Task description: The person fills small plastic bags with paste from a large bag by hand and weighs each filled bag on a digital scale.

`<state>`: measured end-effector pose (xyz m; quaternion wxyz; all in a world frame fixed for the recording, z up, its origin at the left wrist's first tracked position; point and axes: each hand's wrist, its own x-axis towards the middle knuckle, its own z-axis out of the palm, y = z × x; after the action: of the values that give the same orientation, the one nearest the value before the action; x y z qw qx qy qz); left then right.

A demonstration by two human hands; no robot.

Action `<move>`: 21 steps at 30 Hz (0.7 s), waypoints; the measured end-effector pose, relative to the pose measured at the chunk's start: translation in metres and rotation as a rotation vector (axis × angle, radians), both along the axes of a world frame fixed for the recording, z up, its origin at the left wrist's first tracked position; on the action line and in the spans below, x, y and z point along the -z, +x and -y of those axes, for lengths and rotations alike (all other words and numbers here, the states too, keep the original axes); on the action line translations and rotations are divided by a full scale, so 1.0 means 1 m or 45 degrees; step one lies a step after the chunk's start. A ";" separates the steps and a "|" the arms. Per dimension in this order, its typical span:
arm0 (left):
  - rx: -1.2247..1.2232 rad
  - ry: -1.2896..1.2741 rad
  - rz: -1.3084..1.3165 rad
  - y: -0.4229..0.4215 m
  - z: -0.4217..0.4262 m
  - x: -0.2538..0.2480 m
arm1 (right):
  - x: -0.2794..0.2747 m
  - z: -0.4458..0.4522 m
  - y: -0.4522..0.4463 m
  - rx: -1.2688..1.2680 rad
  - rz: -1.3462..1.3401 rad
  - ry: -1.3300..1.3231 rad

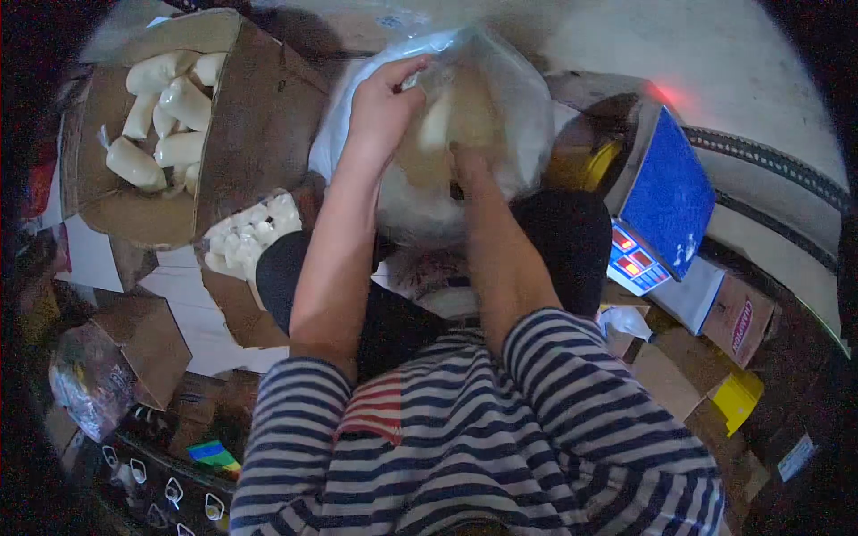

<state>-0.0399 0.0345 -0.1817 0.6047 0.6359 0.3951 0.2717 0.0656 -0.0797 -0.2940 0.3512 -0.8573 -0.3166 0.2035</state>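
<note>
A large clear plastic bag (523, 107) stands between my knees with its mouth towards me. At its left rim, my left hand (384, 109) is closed, thumb and forefinger pinching the plastic. My right hand (469, 163) reaches down into the bag's opening; its fingers are smeared by motion and partly hidden. Pale cream-coloured contents (436, 125) show dimly inside the bag, too blurred to name.
To the left, a cardboard box (268, 116) holds several filled cream-coloured bags (186, 103). Beside my left knee is a tray of small white pieces (255, 234). A blue-topped scale (666, 196) with a lit display (635, 259) stands right, near a cardboard carton (740, 317).
</note>
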 end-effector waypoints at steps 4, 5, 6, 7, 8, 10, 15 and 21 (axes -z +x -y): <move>-0.009 -0.097 0.065 -0.007 -0.002 -0.009 | -0.017 -0.029 0.004 0.162 -0.131 -0.027; -0.013 -0.100 0.058 -0.008 -0.002 -0.009 | -0.027 -0.043 0.013 0.169 -0.195 -0.104; -0.014 -0.040 0.038 -0.008 -0.002 -0.009 | -0.025 -0.056 0.022 0.164 -0.248 -0.162; -0.019 0.021 0.016 -0.009 -0.004 -0.009 | -0.028 -0.067 0.030 0.167 -0.303 -0.213; -0.025 0.020 0.010 -0.011 -0.006 -0.011 | -0.006 -0.067 0.033 0.174 -0.287 -0.191; 0.025 -0.078 -0.016 -0.015 -0.006 -0.019 | 0.018 -0.062 0.033 0.165 -0.245 -0.125; 0.000 0.084 0.012 -0.014 -0.010 -0.020 | 0.015 -0.027 -0.004 0.169 -0.103 0.098; 0.010 -0.006 -0.010 -0.022 -0.002 -0.029 | 0.001 -0.065 0.035 0.074 -0.188 -0.095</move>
<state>-0.0622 0.0364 -0.1524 0.6057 0.6371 0.3957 0.2657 0.1002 -0.0151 -0.2952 0.3470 -0.8614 -0.2571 0.2675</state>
